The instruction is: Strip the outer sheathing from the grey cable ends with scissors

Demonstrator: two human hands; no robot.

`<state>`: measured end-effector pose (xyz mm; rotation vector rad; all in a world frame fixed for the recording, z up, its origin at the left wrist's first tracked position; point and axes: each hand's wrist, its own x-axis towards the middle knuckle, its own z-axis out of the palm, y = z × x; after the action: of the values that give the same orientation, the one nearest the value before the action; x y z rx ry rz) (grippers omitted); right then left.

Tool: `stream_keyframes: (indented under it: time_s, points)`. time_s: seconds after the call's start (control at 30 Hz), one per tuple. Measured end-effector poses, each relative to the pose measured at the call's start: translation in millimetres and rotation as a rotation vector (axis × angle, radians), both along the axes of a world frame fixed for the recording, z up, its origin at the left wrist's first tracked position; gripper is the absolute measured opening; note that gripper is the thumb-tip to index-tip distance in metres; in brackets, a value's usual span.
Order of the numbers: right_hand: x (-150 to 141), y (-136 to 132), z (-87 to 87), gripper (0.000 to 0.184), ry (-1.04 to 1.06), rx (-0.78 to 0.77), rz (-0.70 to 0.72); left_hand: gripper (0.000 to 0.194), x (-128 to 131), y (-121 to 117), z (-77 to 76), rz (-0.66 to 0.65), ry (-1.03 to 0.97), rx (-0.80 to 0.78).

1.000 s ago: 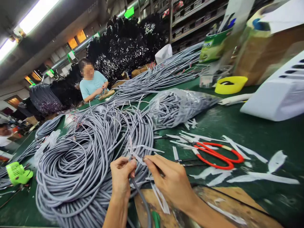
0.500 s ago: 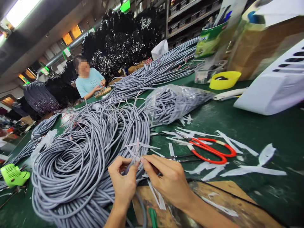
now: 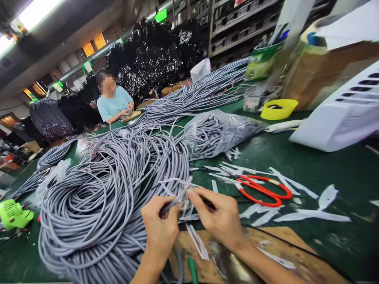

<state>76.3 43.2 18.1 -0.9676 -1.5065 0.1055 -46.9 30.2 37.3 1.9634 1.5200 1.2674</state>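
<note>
My left hand (image 3: 161, 223) is closed around a grey cable (image 3: 169, 206), with thumb and forefinger pinching near its end. At that end, thin white strips (image 3: 181, 192) stick out around the cable tip. My right hand (image 3: 220, 217) pinches at the same spot, its thumb and forefinger on a white strip; the contact itself is blurred. A large coil of grey cable (image 3: 97, 221) lies just left of my hands. Red-handled scissors (image 3: 266, 191) rest beyond my right hand, among loose white strips (image 3: 314, 215).
A wooden board (image 3: 278, 244) with a green-handled tool (image 3: 192, 270) lies under my hands. Behind are a plastic bag of cut cable pieces (image 3: 216, 134), a yellow ring (image 3: 280, 109) and a white slotted holder (image 3: 334, 122). A co-worker (image 3: 115, 104) sits across the green table.
Both hands have shifted slightly right in view, still together at the cable end. The white strips there have changed position. The camera view has tilted a little.
</note>
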Motion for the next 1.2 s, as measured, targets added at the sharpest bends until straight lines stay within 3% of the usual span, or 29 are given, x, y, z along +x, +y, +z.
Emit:
stream_keyframes:
  time_s: [0.1, 0.2, 0.3, 0.33, 0.53, 0.67, 0.77, 1.0, 1.2]
  points:
    - [-0.4, -0.8, 2.6, 0.023, 0.016, -0.037, -0.064, 0.018, -1.3, -2.3, -0.6, -0.049, 0.053, 0.063]
    - [-4.0, -16.5, 7.6, 0.019, -0.124, 0.208, -0.042, 0.022, -2.9, 0.7, -4.2, 0.031, 0.134, 0.070]
    - [-7.7, -31.8, 12.5, 0.022, -0.300, 0.451, 0.130, 0.019, -6.3, 8.4, -7.7, 0.117, 0.134, -0.002]
    - [-7.9, -32.8, 13.3, 0.023, -0.330, 0.448, 0.156, 0.018, -7.9, 11.1, -8.2, 0.123, 0.076, -0.036]
    - [1.0, -9.7, 6.5, 0.026, -0.404, 0.119, -0.237, 0.009, -14.1, 17.9, -3.9, 0.063, -0.390, -0.243]
    - [2.7, -8.4, 3.6, 0.026, -0.431, 0.088, -0.279, 0.009, -12.7, 16.1, -0.7, 0.026, -0.536, -0.310]
    - [0.8, -12.5, 5.3, 0.021, -0.400, 0.112, -0.278, 0.011, -10.5, 13.3, 0.9, 0.025, -0.506, -0.292]
    - [0.0, -14.1, 5.0, 0.017, -0.422, 0.127, -0.320, 0.012, -7.6, 6.4, 1.0, 0.087, -0.216, -0.140]
    - [0.7, -14.3, 2.6, 0.015, -0.410, 0.145, -0.324, 0.011, -8.2, 4.4, -1.1, 0.099, -0.143, -0.081]
